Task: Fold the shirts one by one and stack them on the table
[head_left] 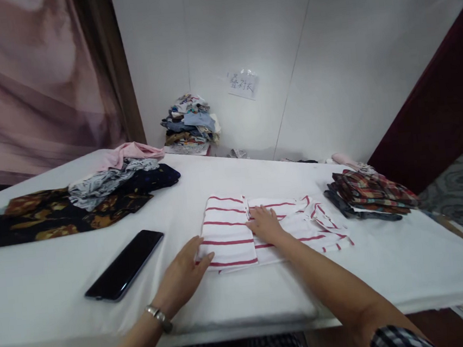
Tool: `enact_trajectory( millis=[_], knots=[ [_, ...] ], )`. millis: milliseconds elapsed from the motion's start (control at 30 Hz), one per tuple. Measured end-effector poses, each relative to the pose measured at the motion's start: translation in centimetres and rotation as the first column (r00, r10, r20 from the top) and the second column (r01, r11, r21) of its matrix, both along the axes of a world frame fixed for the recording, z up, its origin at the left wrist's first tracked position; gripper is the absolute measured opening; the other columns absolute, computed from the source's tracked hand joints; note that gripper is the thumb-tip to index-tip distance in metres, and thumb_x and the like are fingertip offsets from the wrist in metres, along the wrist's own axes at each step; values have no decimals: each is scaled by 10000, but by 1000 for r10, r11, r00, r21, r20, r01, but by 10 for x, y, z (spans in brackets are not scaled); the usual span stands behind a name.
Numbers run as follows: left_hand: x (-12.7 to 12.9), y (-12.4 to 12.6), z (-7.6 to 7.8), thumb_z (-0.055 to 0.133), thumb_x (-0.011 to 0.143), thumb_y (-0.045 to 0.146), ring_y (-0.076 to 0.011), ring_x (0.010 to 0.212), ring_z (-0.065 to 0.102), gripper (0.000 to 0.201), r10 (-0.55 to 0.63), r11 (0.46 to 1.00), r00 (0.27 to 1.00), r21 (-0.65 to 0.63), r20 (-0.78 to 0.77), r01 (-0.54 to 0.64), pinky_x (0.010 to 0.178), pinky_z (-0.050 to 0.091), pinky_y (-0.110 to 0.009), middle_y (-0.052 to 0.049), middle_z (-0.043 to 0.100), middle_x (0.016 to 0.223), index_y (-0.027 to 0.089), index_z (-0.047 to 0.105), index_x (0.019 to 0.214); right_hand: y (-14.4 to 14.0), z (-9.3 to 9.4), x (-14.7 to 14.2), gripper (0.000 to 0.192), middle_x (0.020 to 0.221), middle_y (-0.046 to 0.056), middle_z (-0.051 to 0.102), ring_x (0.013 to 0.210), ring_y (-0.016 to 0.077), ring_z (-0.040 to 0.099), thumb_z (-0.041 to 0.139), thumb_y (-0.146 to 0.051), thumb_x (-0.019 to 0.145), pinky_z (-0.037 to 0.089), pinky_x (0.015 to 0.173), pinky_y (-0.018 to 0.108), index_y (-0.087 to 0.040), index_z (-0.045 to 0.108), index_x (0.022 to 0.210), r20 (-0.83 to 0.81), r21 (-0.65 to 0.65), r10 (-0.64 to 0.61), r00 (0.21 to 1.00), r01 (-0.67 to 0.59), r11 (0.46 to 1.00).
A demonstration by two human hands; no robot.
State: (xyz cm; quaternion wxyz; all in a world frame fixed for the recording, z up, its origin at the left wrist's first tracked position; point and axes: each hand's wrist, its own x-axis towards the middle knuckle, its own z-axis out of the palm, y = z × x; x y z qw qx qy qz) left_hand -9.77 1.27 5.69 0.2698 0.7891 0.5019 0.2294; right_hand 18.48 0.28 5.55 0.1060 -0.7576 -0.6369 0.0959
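Observation:
A white shirt with red stripes (228,235) lies partly folded on the white table, its collar end to the right. My left hand (186,273) is at the shirt's left folded edge, fingers apart and thumb on the near corner. A watch or bracelet circles that wrist. My right hand (266,224) rests on the middle of the shirt, fingers spread, beside the edge of the folded-over part. Neither hand shows a grip on the cloth.
A black phone (125,264) lies left of the shirt. Loose garments (106,191) are heaped at the far left. Folded plaid shirts (372,190) are stacked at the right. Behind the table stands a clothes pile (191,120). The white table (243,298) ends close to me.

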Motion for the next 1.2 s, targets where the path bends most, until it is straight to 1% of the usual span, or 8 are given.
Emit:
enact_trajectory(
  millis=[133, 267, 467, 733, 833, 933, 1100, 1200],
  knots=[
    [10, 18, 7, 541, 812, 533, -291, 1034, 686, 673, 47, 984, 999, -173, 3, -45, 910, 518, -392, -133, 693, 1221, 169, 501, 1376, -11, -6, -1, 588, 1611, 125, 264, 1496, 282, 170, 351, -502, 992, 118, 1176, 542, -194, 383, 1491, -42, -50, 22, 999, -24, 998],
    [23, 35, 7, 649, 717, 548, -299, 987, 701, 649, 126, 940, 982, -332, 141, -73, 826, 543, -361, -146, 732, 1129, 139, 613, 1220, -16, -1, -8, 601, 1626, 121, 220, 1516, 259, 99, 381, -464, 987, 107, 1203, 495, -164, 360, 1507, -122, 128, 53, 991, -37, 991],
    [38, 42, 12, 744, 630, 443, -302, 891, 716, 397, 136, 853, 935, -519, 327, 57, 748, 568, -367, -98, 776, 901, 163, 686, 904, -24, -2, -20, 522, 1530, 69, 436, 1436, 237, 345, 549, -440, 905, 264, 1183, 419, -229, 549, 1382, -466, 130, 136, 874, -85, 988],
    [119, 19, 73, 670, 751, 358, -271, 1010, 679, 452, -49, 921, 891, -325, 451, 216, 845, 548, -357, -95, 750, 1036, 127, 643, 1139, -52, 36, 1, 584, 1383, 108, 587, 1144, 236, 635, 396, -536, 960, 510, 957, 406, -220, 418, 1452, -981, 99, 60, 186, 205, 974],
    [168, 1, 83, 668, 796, 416, -259, 1059, 666, 651, -224, 833, 816, -330, 533, 445, 880, 541, -358, -110, 723, 1137, 149, 508, 1368, -69, 41, 27, 694, 1290, 120, 646, 1128, 265, 638, 232, -659, 948, 510, 935, 431, -206, 449, 1427, -992, 53, 21, 121, 265, 963],
    [196, -11, 68, 617, 848, 478, -247, 1140, 636, 718, -368, 710, 731, -334, 574, 620, 949, 523, -380, -124, 665, 1276, 187, 392, 1465, -85, 31, 57, 776, 1216, 139, 680, 1213, 304, 582, 139, -679, 934, 471, 976, 481, -159, 556, 1331, -989, -2, -43, 141, 285, 959],
    [183, -7, 18, 553, 874, 396, -274, 1340, 485, 521, -365, 909, 891, -104, 271, 404, 1142, 368, -431, -139, 547, 1434, 159, 549, 1337, -106, 9, 86, 532, 1197, 120, 698, 1185, 286, 607, 387, -492, 918, 466, 990, 467, -163, 581, 1289, -985, -137, -164, 45, 364, 921],
    [166, 2, -1, 514, 882, 379, -254, 1398, 418, 475, -319, 947, 932, 22, 171, 321, 1188, 303, -426, -113, 512, 1473, 176, 574, 1308, -109, 8, 88, 582, 1202, 70, 702, 1084, 259, 657, 586, -278, 768, 508, 935, 410, -223, 534, 1346, -988, -139, -155, 15, 353, 925]
  ],
)
